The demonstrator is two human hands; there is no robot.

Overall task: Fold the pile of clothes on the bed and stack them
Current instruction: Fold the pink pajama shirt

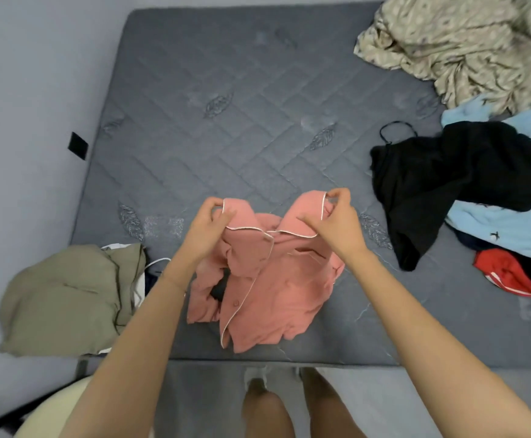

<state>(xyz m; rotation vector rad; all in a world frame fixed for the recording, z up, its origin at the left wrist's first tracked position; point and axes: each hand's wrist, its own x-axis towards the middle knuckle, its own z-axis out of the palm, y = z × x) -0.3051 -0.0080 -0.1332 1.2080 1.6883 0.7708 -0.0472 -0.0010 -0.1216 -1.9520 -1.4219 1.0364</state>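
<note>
A pink button shirt with white piping (270,279) hangs over the near part of the grey quilted mattress (226,105). My left hand (208,227) pinches its left collar and shoulder. My right hand (336,221) pinches the right collar tip. The shirt's lower half lies crumpled on the mattress. At the near left sits a folded olive garment (65,298) on top of other folded pieces. The unfolded pile lies at the right: a black garment (447,178), a light blue one (510,229) and a red one (507,273).
A crumpled beige patterned sheet (466,42) fills the far right corner. A pale wall runs along the mattress's left side, with a small black tab (77,145) on it. My legs stand at the mattress's near edge, and a cream round object (55,412) is at bottom left.
</note>
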